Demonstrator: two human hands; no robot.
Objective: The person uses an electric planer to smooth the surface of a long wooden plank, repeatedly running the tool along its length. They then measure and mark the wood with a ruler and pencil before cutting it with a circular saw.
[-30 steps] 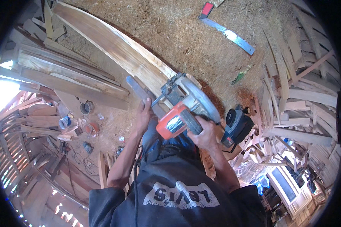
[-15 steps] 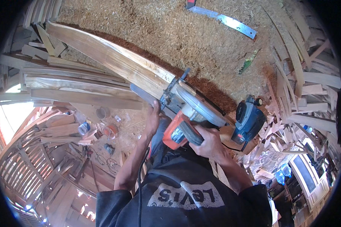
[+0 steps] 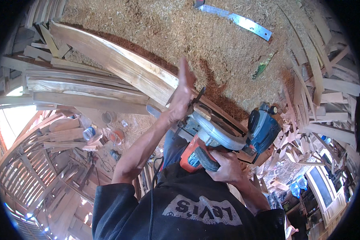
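Observation:
My right hand [image 3: 227, 165] grips the black rear handle of an orange and grey circular saw [image 3: 220, 134], which rests at the near end of a long wooden board [image 3: 120, 60]. The saw's base plate and round guard show. My left hand [image 3: 182, 96] is just in front of the saw, over the board, with its fingers stretched out away from me and nothing in it. Whether it touches the board cannot be made out. Beside the saw on the right stands a blue electric planer [image 3: 263, 128].
Sawdust [image 3: 156, 24] covers the ground ahead, where a metal square [image 3: 248, 26] lies. Stacked planks [image 3: 88, 90] stand at the left, and wood offcuts [image 3: 332, 98] are piled at the right. A black cord [image 3: 151, 204] hangs across my shirt.
My left hand has let go of the saw's front left side and moved forward over the board, fingers extended. The saw, in my right hand, has shifted slightly right and toward me.

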